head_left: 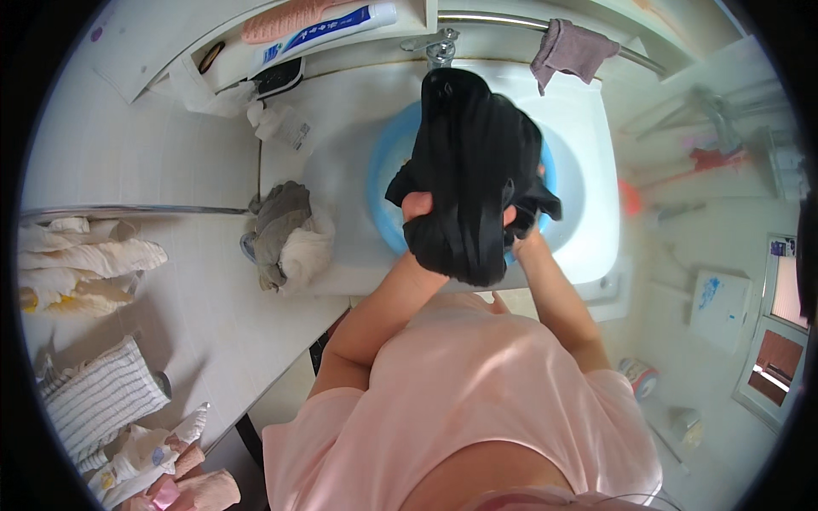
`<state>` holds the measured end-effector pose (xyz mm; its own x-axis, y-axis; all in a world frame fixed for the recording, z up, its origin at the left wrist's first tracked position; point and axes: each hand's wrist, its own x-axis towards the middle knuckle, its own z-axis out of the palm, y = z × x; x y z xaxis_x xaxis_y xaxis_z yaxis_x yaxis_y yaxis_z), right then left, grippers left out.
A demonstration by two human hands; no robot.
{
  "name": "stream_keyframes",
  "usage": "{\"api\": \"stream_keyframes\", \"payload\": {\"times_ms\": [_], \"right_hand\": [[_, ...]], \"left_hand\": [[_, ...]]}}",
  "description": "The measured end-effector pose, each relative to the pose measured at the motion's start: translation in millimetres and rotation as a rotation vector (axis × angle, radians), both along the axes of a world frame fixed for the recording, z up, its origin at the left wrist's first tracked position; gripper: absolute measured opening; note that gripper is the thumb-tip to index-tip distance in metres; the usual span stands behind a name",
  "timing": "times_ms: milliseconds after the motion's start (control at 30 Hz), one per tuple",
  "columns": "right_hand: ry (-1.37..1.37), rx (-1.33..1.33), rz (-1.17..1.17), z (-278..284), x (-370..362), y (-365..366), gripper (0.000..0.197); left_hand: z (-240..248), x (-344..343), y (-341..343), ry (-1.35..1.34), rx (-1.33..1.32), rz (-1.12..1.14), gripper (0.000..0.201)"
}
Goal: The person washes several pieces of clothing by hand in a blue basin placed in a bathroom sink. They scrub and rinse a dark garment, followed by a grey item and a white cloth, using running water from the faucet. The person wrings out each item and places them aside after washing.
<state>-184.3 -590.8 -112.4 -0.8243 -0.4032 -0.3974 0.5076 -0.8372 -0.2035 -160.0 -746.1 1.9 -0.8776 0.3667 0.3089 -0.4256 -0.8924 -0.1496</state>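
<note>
A black cloth garment point(469, 153), bunched in thick folds, is held up over a light blue basin point(388, 187). The basin stands inside the white sink point(588, 204). My left hand point(417, 207) grips the garment's left side, with only the thumb area showing and the fingers hidden under the fabric. On the other side my right hand point(521, 238) holds it as well, its fingers partly covered by the folds. The garment hides most of the basin's inside.
Behind the sink is a chrome faucet point(440, 51), with a mauve cloth point(573, 53) on a rail. A shelf holds a toothpaste tube point(328, 32). Grey and white cloths point(290, 234) lie at the counter's left. Towels point(106, 396) hang at far left.
</note>
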Motion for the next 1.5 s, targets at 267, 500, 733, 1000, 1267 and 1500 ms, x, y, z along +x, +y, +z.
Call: {"api": "stream_keyframes", "payload": {"times_ms": [267,500,733,1000,1267,1500], "right_hand": [[0.206,0.128,-0.03,7.9,-5.8,11.1,0.073],[0.512,0.434,0.125,20.5,-32.1,9.6,0.068],[0.841,0.932,0.29,29.0,-64.3,-16.3,0.062],[0.802,1.68,0.427,11.0,-62.2,-38.6,0.045],[0.89,2.43,-0.238,69.8,-18.6,41.0,0.057],[0.198,1.476,-0.189,2.6,3.0,66.1,0.014]], "left_hand": [[-36.1,30.0,10.7,-0.224,-0.069,-0.294,0.052],[-61.6,20.7,-8.2,-0.602,-0.939,-0.296,0.03],[-81.3,17.7,3.2,-0.265,-1.694,-0.007,0.02],[-134.4,25.6,-1.6,-0.326,-1.484,0.053,0.028],[-115.8,82.7,-81.1,-0.433,-0.601,0.173,0.052],[-83.9,63.5,-130.4,-0.395,-0.629,0.312,0.055]]}}
